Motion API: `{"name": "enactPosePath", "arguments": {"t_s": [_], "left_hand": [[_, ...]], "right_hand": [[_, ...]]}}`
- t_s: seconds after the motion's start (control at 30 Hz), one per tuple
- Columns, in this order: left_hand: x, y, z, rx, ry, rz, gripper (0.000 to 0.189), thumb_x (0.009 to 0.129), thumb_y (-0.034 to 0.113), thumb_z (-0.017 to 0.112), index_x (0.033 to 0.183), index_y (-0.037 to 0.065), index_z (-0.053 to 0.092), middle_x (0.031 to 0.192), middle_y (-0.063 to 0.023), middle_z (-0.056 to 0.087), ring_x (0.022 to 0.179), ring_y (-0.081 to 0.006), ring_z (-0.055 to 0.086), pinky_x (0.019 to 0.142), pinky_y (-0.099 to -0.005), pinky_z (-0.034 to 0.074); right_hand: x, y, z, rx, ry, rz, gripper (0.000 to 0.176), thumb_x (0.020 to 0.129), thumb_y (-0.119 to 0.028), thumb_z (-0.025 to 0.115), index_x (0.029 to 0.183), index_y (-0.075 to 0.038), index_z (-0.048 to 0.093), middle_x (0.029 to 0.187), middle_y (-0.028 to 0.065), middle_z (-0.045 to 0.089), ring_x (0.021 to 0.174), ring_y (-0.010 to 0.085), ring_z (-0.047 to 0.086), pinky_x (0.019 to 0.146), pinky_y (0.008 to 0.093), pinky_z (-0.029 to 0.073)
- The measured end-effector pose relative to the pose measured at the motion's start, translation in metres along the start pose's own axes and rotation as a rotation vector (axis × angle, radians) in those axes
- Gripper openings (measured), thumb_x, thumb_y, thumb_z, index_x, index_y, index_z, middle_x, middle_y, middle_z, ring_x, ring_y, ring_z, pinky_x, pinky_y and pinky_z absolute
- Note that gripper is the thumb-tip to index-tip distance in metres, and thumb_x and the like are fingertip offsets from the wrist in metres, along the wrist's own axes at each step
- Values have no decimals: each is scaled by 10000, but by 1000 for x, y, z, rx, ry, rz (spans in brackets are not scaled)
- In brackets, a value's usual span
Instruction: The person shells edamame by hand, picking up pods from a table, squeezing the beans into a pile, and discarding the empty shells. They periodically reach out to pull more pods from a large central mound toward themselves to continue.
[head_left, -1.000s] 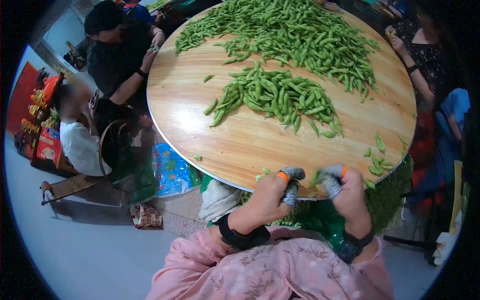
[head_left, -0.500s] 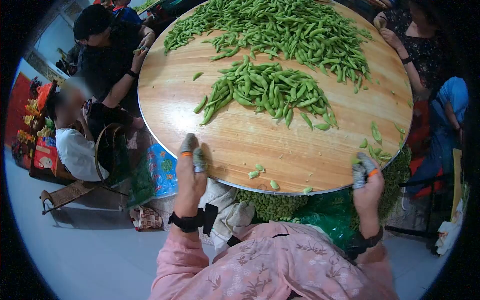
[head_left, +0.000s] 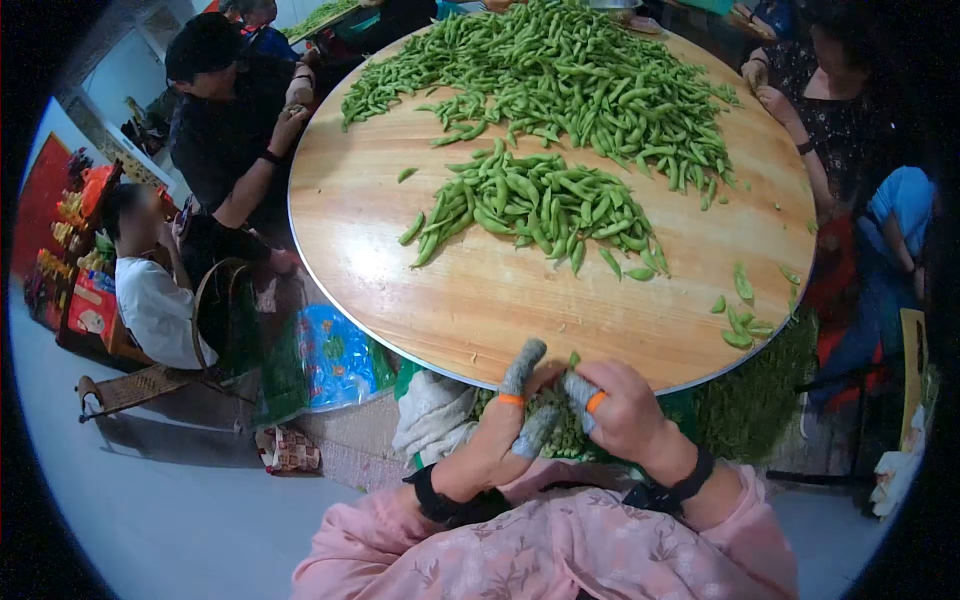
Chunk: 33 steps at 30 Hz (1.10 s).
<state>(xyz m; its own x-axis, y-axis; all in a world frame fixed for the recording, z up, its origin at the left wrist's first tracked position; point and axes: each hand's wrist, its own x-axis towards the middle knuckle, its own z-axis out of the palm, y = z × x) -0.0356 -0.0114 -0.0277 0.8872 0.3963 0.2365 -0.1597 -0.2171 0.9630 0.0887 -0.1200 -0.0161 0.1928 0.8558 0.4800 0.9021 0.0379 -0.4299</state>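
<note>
My left hand (head_left: 505, 415) and my right hand (head_left: 620, 405) meet at the near edge of the round wooden table (head_left: 480, 300). Both wear grey fingertip covers with orange bands and black wrist straps. A small green pod (head_left: 573, 358) pokes up between the fingertips, and both hands pinch it. My left forefinger points up against the table rim. A loose heap of green pods (head_left: 540, 200) lies at mid-table, well beyond my hands. Below my hands a green bag with shelled beans (head_left: 560, 435) is partly hidden.
A larger spread of pods (head_left: 590, 70) covers the far half of the table. A few split pods (head_left: 745, 320) lie at the right rim. A person in black (head_left: 225, 110) sits at the left, another person (head_left: 820, 90) at the right, and a seated person in white (head_left: 150, 295) lower left.
My hands were together, then swung wide apart to either side of the table edge. Now they are back together at the near rim, pinching a pod.
</note>
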Motion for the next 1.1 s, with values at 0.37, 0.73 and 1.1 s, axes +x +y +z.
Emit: {"name": "enactPosePath", "arguments": {"t_s": [0.37,0.73,1.1], "left_hand": [[62,23,-77,701,22,230,271,684,-36,565,948,20,542,780,-115,557,747,-225,564,661,-285,445],[171,-32,-114,1279,-207,361,117,652,49,483,741,14,550,869,-134,516,838,-297,489,710,-374,389],[137,15,-82,1148,-32,90,149,723,65,530,866,38,557,768,-152,559,740,-303,531,639,-361,411]], "right_hand": [[-40,23,-95,-79,115,466,219,680,-61,556,891,-3,560,795,150,542,703,293,540,648,349,441],[-104,67,-140,-266,629,849,118,732,14,531,848,34,550,865,113,588,743,152,532,692,276,423],[-11,24,-50,517,239,643,203,722,35,529,922,31,570,795,84,597,718,125,560,666,230,443]]}}
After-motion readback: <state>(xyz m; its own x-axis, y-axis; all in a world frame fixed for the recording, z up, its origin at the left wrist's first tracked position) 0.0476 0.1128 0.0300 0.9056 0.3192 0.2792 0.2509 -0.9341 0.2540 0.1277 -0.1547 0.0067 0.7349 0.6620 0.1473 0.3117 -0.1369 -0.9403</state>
